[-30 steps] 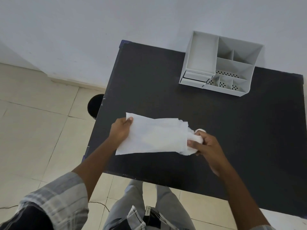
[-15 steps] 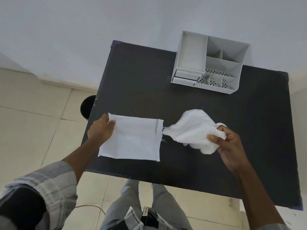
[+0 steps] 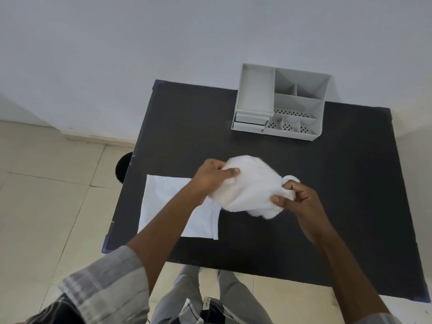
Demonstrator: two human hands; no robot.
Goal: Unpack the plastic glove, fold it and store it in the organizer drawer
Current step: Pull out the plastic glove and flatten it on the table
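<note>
Both hands are gripping the plastic glove (image 3: 251,185) just above the middle of the bench (image 3: 327,183), left hand (image 3: 211,177) pinching its far-left side, right hand (image 3: 295,198) clamping the bunched right end. It's looking super light, floppy and slippery, so I'd be grabbing it by the edges and pulling it flat. The empty wrapper (image 3: 163,206) is lying by the left edge, the organizer (image 3: 280,106) sitting at the far edge. No readable writing anywhere.
</note>
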